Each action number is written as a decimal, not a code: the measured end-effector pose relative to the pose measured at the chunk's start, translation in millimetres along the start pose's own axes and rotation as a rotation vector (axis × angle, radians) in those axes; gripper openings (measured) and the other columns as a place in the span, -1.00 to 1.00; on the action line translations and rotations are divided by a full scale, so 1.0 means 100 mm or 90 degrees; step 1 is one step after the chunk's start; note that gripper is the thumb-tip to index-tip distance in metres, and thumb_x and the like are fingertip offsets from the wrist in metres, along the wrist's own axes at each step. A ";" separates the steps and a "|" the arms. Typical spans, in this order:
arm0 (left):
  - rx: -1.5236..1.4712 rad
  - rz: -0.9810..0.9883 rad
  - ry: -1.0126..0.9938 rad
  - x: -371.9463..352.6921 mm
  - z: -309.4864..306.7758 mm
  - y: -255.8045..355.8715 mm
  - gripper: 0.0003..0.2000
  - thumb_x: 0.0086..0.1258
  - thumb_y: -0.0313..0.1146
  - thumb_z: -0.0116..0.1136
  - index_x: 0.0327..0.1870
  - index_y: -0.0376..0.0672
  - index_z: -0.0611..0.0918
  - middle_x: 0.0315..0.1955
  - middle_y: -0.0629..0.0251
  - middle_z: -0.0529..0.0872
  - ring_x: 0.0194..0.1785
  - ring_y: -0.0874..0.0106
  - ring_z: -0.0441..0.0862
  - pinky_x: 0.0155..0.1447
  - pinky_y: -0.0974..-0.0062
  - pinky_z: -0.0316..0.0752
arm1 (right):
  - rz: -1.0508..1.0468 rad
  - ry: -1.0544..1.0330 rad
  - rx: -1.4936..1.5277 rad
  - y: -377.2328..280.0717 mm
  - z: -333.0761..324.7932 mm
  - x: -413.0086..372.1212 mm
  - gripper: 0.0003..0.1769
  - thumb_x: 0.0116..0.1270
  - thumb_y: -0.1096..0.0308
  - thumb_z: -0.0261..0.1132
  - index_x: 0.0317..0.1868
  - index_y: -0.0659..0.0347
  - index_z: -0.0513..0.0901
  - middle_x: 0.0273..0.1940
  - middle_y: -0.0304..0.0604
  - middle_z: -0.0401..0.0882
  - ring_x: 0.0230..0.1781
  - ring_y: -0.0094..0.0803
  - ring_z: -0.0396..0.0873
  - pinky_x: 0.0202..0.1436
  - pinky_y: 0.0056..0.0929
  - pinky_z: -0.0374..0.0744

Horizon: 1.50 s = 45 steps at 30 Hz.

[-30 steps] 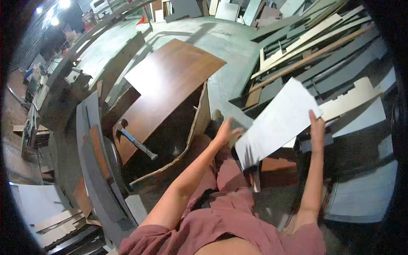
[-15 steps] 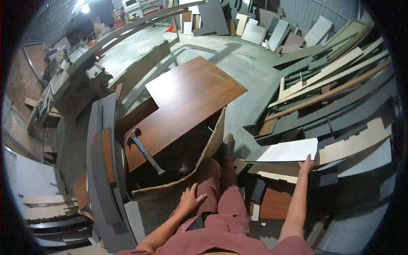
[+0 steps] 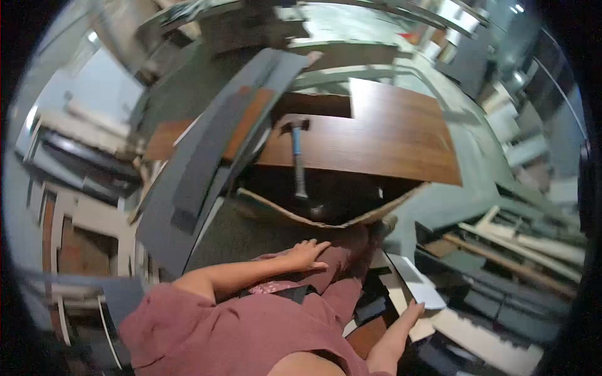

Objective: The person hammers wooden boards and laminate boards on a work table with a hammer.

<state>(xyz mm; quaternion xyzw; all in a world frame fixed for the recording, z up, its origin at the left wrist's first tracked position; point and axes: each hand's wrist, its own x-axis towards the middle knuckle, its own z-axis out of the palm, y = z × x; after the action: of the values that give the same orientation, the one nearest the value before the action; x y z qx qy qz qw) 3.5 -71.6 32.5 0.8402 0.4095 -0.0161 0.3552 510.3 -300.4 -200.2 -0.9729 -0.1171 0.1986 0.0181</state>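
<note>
My left hand (image 3: pixel 307 255) lies on my thigh with the fingers stretched out and holds nothing. At the lower right, my right hand (image 3: pixel 412 311) grips the near edge of a white board (image 3: pixel 419 283), which lies over other panels. Ahead of me, a brown wood-grain panel (image 3: pixel 382 141) rests across a box-like piece with a thin, bowed edge (image 3: pixel 326 224). A hammer (image 3: pixel 298 156) with a blue and dark handle lies on the panel, its handle end sticking out over the dark opening. Neither hand is near the hammer.
Long grey boards (image 3: pixel 219 144) lean at my left beside the brown panel. Stacked strips and panels (image 3: pixel 508 250) cover the floor at right. More cut boards (image 3: pixel 81 232) stand at far left. Pale concrete floor (image 3: pixel 464 131) shows beyond the panel. The view is blurred toward the edges.
My view has swung to the left, so the hammer and brown panel appear farther right. My right hand stays on the white board, and my left hand stays on my thigh.
</note>
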 end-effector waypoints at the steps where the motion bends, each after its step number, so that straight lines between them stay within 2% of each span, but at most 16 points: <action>1: -0.014 -0.027 0.020 -0.05 -0.02 -0.04 -0.28 0.24 0.04 0.13 0.36 -0.12 0.18 0.07 -0.20 0.41 0.09 -0.14 0.39 0.16 0.05 0.35 | -0.023 -0.015 -0.132 -0.03 -0.17 -0.11 -0.26 0.26 -0.07 0.14 0.33 0.12 0.17 0.28 -0.01 0.31 0.13 -0.10 0.45 0.27 0.08 0.21; 3: -0.044 0.035 -0.034 -0.18 -0.10 -0.07 -0.25 0.27 0.00 0.13 0.37 -0.19 0.11 0.17 -0.24 0.31 0.21 -0.19 0.29 0.23 0.04 0.30 | 0.321 -0.060 0.925 -0.31 -0.47 -0.69 -0.25 0.26 -0.08 0.16 0.33 0.15 0.20 0.31 -0.01 0.28 0.14 -0.04 0.43 0.30 0.14 0.07; 5: -0.121 0.062 -0.026 -0.33 -0.31 -0.05 -0.20 0.23 -0.07 0.21 0.37 -0.24 0.07 0.30 -0.30 0.09 0.37 -0.16 0.06 0.34 0.05 0.18 | 0.318 -0.169 0.867 0.01 -0.31 -0.41 -0.29 0.28 0.03 0.18 0.35 0.16 0.20 0.27 0.05 0.30 0.17 -0.08 0.38 0.24 0.14 0.17; 6: -0.149 0.086 0.007 -0.43 -0.47 -0.03 -0.18 0.21 -0.10 0.25 0.38 -0.24 0.07 0.33 -0.31 0.02 0.40 -0.14 0.00 0.37 0.06 0.14 | 0.012 -0.140 0.409 0.43 0.11 0.20 -0.35 0.34 0.17 0.14 0.37 0.14 0.16 0.24 0.10 0.31 0.24 -0.15 0.30 0.23 -0.02 0.26; 9: 0.039 0.126 0.292 -0.83 -1.39 -0.04 -0.21 0.17 -0.15 0.28 0.36 -0.23 0.15 0.31 -0.17 0.17 0.41 -0.02 0.06 0.43 0.16 0.06 | -0.009 -0.087 0.439 0.41 -0.05 0.03 -0.37 0.35 0.19 0.13 0.37 0.15 0.17 0.23 0.11 0.31 0.23 -0.15 0.30 0.23 -0.05 0.28; 11: 0.064 0.007 0.431 -1.05 -1.96 -0.31 -0.21 0.12 -0.08 0.31 0.33 -0.24 0.23 0.26 -0.14 0.28 0.41 0.04 0.10 0.44 0.18 0.01 | -0.028 -0.031 0.488 0.47 -0.12 -0.11 -0.39 0.36 0.22 0.12 0.37 0.15 0.17 0.23 0.11 0.32 0.22 -0.15 0.31 0.23 -0.08 0.29; 13: 0.192 -0.210 0.538 -1.15 -2.18 -0.80 -0.19 0.17 0.01 0.24 0.38 -0.15 0.16 0.33 -0.17 0.13 0.42 -0.02 0.03 0.43 0.18 -0.01 | -0.039 0.027 0.549 0.39 -0.07 -0.37 -0.40 0.37 0.24 0.10 0.37 0.15 0.17 0.22 0.12 0.32 0.22 -0.16 0.31 0.23 -0.11 0.30; 17: 0.163 -0.494 0.460 -1.20 -2.28 -1.42 -0.04 0.10 0.24 0.17 0.43 -0.05 0.01 0.39 -0.20 -0.07 0.44 -0.12 -0.09 0.42 -0.05 -0.10 | -0.041 0.161 0.671 -0.33 -0.36 -0.55 -0.43 0.38 0.29 0.08 0.36 0.16 0.18 0.21 0.13 0.33 0.21 -0.16 0.32 0.23 -0.17 0.32; 20: 0.099 -0.513 0.445 -1.18 -2.26 -1.49 -0.02 0.07 0.25 0.21 0.43 -0.06 0.02 0.38 -0.20 -0.06 0.42 -0.14 -0.08 0.39 -0.10 -0.09 | -0.153 0.234 0.706 -0.94 -0.66 -0.96 -0.48 0.40 0.34 0.04 0.34 0.19 0.20 0.19 0.13 0.34 0.19 -0.16 0.33 0.23 -0.25 0.33; 23: 0.071 -0.477 0.486 -1.17 -2.18 -1.58 -0.05 0.07 0.21 0.23 0.41 -0.07 0.05 0.34 -0.20 0.02 0.39 -0.14 -0.01 0.37 -0.08 -0.02 | -0.345 0.199 0.655 -2.07 -1.17 -1.98 -0.49 0.41 0.31 0.02 0.30 0.39 0.23 0.19 0.09 0.34 0.15 -0.19 0.35 0.26 -0.33 0.28; 27: 0.107 -0.511 0.521 -1.12 -2.17 -1.58 -0.07 0.05 0.07 0.31 0.40 -0.08 0.10 0.27 -0.12 0.17 0.33 -0.07 0.14 0.37 0.09 0.08 | -0.587 0.043 0.570 -3.06 -1.31 -3.02 -0.57 0.40 0.41 0.02 0.26 0.28 0.29 0.13 0.02 0.41 0.15 -0.23 0.40 0.23 -0.34 0.36; 29: 0.086 -0.458 0.589 -1.12 -2.13 -1.62 -0.13 0.03 -0.03 0.34 0.36 -0.09 0.17 0.18 -0.07 0.26 0.25 -0.02 0.23 0.32 0.11 0.14 | -0.687 -0.133 0.611 -3.37 -1.28 -3.51 -0.57 0.37 0.41 0.07 0.24 0.27 0.32 0.11 -0.01 0.42 0.11 -0.26 0.44 0.18 -0.34 0.40; 33: 0.115 -0.424 0.646 -1.18 -2.13 -1.62 -0.17 -0.01 -0.11 0.36 0.32 -0.09 0.23 0.10 -0.02 0.30 0.18 0.02 0.27 0.28 0.12 0.18 | -0.808 -0.205 0.466 -3.58 -1.33 -4.10 -0.57 0.35 0.43 0.10 0.23 0.22 0.35 0.12 -0.02 0.43 0.13 -0.23 0.44 0.16 -0.32 0.43; 38: 0.163 -0.310 0.694 -1.38 -2.06 -1.45 -0.16 -0.08 -0.16 0.40 0.31 -0.06 0.26 0.12 0.01 0.30 0.19 0.03 0.26 0.28 0.15 0.18 | -0.880 -0.112 0.415 -3.62 -1.56 -3.96 -0.53 0.29 0.46 0.16 0.22 0.20 0.36 0.13 0.02 0.42 0.12 -0.13 0.45 0.17 -0.30 0.42; 43: 0.222 -0.183 0.645 -1.59 -2.32 -0.98 -0.13 -0.14 -0.21 0.42 0.31 -0.05 0.25 0.20 0.00 0.23 0.23 0.01 0.23 0.30 0.12 0.15 | -0.999 0.187 0.357 -3.58 -2.42 -3.85 -0.39 0.22 0.33 0.29 0.27 0.22 0.30 0.25 0.04 0.29 0.32 -0.07 0.22 0.36 -0.23 0.21; 45: 0.300 -0.005 0.605 -1.56 -2.43 -0.87 -0.12 -0.13 -0.17 0.43 0.32 0.03 0.22 0.16 -0.03 0.23 0.22 0.03 0.23 0.28 0.09 0.15 | -0.991 0.340 0.258 -3.52 -2.81 -3.80 -0.18 0.10 0.17 0.39 0.33 0.15 0.22 0.32 0.03 0.19 0.39 -0.05 0.10 0.40 -0.12 0.15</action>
<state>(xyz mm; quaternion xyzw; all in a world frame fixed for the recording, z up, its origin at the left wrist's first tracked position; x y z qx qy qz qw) -225.3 7.0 213.4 0.8101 0.5140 0.2738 -0.0682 202.7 -44.5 232.6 -0.6071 -0.7074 -0.0902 0.3505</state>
